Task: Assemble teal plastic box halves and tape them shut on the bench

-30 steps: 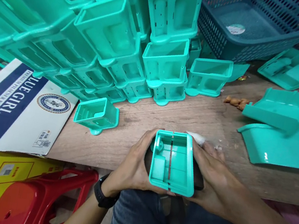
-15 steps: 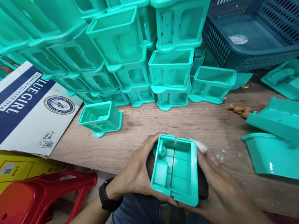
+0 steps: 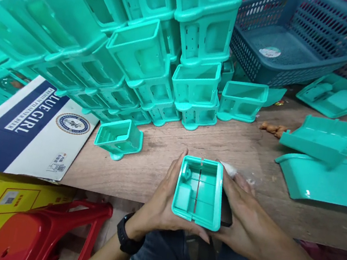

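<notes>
Between my hands is a green plastic box (image 3: 208, 192), its open top facing me and a narrow seam running down its middle. My left hand (image 3: 162, 198) is wrapped round its left side, thumb along the near edge. On the opposite side my right hand (image 3: 242, 211) presses the wall, fingers partly hidden behind it. A dark object (image 3: 226, 208) shows between the box and my right palm; its kind I cannot make out. A smaller green box (image 3: 119, 137) stands on the table to the left, beyond my left hand.
Stacked green boxes (image 3: 140, 50) rise at the back left beside a white and blue carton (image 3: 44, 131). A dark blue basket (image 3: 293, 39) sits at the back right. Loose green panels (image 3: 326, 180) lie on the right. A red stool (image 3: 26, 229) stands below the table (image 3: 112, 182).
The two halves of the box now sit closer together, with the seam between them narrower at the near edge. My right hand has moved slightly left with it. The view has shifted a little.
</notes>
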Tool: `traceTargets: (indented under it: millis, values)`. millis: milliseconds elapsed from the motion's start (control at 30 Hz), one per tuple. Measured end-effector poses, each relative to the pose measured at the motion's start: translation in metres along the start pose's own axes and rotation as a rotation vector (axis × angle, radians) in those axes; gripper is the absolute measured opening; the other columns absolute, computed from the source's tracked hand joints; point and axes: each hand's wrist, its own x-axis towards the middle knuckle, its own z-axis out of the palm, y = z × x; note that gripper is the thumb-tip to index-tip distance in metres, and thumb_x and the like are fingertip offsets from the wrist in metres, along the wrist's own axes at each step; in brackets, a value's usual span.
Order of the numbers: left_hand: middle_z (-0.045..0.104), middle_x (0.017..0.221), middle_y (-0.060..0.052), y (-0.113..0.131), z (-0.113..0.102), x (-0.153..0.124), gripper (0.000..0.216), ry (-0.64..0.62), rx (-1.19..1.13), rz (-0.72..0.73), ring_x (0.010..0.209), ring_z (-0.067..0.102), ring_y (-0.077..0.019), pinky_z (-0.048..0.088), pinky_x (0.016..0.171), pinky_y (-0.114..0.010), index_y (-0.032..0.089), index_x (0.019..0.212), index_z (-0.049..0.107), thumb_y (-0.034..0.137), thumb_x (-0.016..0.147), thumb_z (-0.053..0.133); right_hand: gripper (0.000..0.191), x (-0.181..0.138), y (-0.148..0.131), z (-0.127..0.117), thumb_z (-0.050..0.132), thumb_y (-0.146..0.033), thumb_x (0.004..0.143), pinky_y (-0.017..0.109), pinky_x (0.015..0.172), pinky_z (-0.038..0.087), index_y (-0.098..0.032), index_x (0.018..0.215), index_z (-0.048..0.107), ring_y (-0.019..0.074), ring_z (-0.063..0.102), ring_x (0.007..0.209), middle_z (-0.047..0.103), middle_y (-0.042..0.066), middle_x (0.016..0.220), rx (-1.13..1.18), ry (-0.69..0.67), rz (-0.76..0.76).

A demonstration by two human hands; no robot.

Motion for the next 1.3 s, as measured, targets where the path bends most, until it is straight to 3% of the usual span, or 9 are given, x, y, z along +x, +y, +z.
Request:
traceTargets:
  millis: [133, 300, 400, 533, 667, 900, 1000, 1100, 1300]
  values:
    - [0.036, 0.166, -0.022, -0.001, 0.008, 0.000, 0.157, -0.018, -0.106, -0.031, 0.156, 0.036, -0.0453, 0.030, 0.128, -0.070, 0.030, 0.168, -0.001, 0.073, 0.051, 0.096, 0.132, -0.002, -0.007, 0.010, 0.083, -0.046, 0.074, 0.070, 0.102, 0.053, -0.025, 0.169, -0.006, 0.0501, 0.056, 0.137, 0.054, 0.026, 0.156, 0.016, 0.114, 0.043]
    - [0.023, 0.167, -0.022, -0.005, 0.007, 0.002, 0.165, 0.038, 0.033, 0.024, 0.161, 0.017, -0.0507, 0.017, 0.130, -0.075, 0.028, 0.167, 0.010, 0.070, 0.036, 0.101, 0.128, 0.000, -0.003, 0.013, 0.081, -0.052, 0.077, 0.070, 0.104, 0.051, -0.026, 0.170, -0.003, 0.0479, 0.058, 0.135, 0.056, 0.024, 0.155, 0.031, 0.093, 0.019]
    - [0.033, 0.158, -0.021, -0.006, 0.006, 0.001, 0.171, 0.093, 0.091, 0.033, 0.156, 0.025, -0.0516, 0.024, 0.127, -0.077, 0.028, 0.167, 0.012, 0.069, 0.028, 0.102, 0.129, 0.001, -0.001, 0.011, 0.080, -0.053, 0.077, 0.070, 0.103, 0.050, -0.026, 0.170, -0.006, 0.0485, 0.058, 0.134, 0.056, 0.024, 0.155, -0.001, 0.072, 0.021]
    - [0.041, 0.154, -0.018, -0.006, 0.007, -0.003, 0.159, 0.158, 0.094, 0.043, 0.151, 0.036, -0.0505, 0.035, 0.124, -0.074, 0.030, 0.164, 0.027, 0.069, 0.029, 0.102, 0.125, 0.003, -0.005, 0.014, 0.073, -0.053, 0.080, 0.066, 0.095, 0.056, -0.023, 0.169, -0.009, 0.0472, 0.065, 0.124, 0.062, 0.024, 0.148, -0.086, 0.145, -0.002]
    - [0.046, 0.155, -0.017, -0.003, 0.012, -0.007, 0.148, 0.208, 0.114, 0.020, 0.151, 0.039, -0.0501, 0.037, 0.124, -0.071, 0.028, 0.160, 0.034, 0.071, 0.035, 0.101, 0.121, 0.007, -0.014, 0.017, 0.065, -0.048, 0.081, 0.064, 0.090, 0.057, -0.013, 0.168, -0.010, 0.0477, 0.068, 0.117, 0.065, 0.027, 0.142, -0.212, 0.201, -0.025]
    - [0.061, 0.141, -0.016, 0.006, 0.022, -0.012, 0.130, 0.293, -0.122, -0.081, 0.132, 0.062, -0.0417, 0.052, 0.115, -0.060, 0.023, 0.145, 0.043, 0.076, 0.041, 0.098, 0.116, 0.003, -0.026, 0.015, 0.061, -0.041, 0.077, 0.061, 0.082, 0.056, -0.001, 0.166, 0.000, 0.0476, 0.065, 0.105, 0.069, 0.030, 0.130, -0.287, 0.222, -0.007]
    - [0.062, 0.137, -0.015, 0.009, 0.022, -0.012, 0.113, 0.302, -0.091, -0.023, 0.130, 0.063, -0.0388, 0.050, 0.116, -0.060, 0.022, 0.141, 0.046, 0.071, 0.052, 0.097, 0.116, 0.000, -0.028, 0.015, 0.061, -0.033, 0.072, 0.061, 0.082, 0.055, -0.002, 0.167, 0.001, 0.0464, 0.063, 0.104, 0.068, 0.028, 0.133, -0.273, 0.194, -0.012]
    - [0.058, 0.141, -0.014, 0.011, 0.022, -0.012, 0.106, 0.330, 0.027, 0.024, 0.136, 0.057, -0.0401, 0.047, 0.120, -0.060, 0.022, 0.138, 0.052, 0.064, 0.053, 0.098, 0.115, -0.002, -0.032, 0.016, 0.059, -0.028, 0.067, 0.062, 0.087, 0.052, -0.004, 0.166, 0.006, 0.0472, 0.061, 0.108, 0.067, 0.027, 0.135, -0.257, 0.198, 0.054]
    - [0.061, 0.136, -0.013, 0.012, 0.030, -0.023, 0.109, 0.448, 0.042, -0.086, 0.126, 0.064, -0.0380, 0.057, 0.108, -0.057, 0.024, 0.141, 0.044, 0.065, 0.054, 0.095, 0.120, -0.003, -0.042, 0.021, 0.057, -0.024, 0.063, 0.063, 0.090, 0.050, -0.008, 0.168, 0.001, 0.0481, 0.059, 0.113, 0.066, 0.024, 0.139, -0.221, 0.196, 0.138]
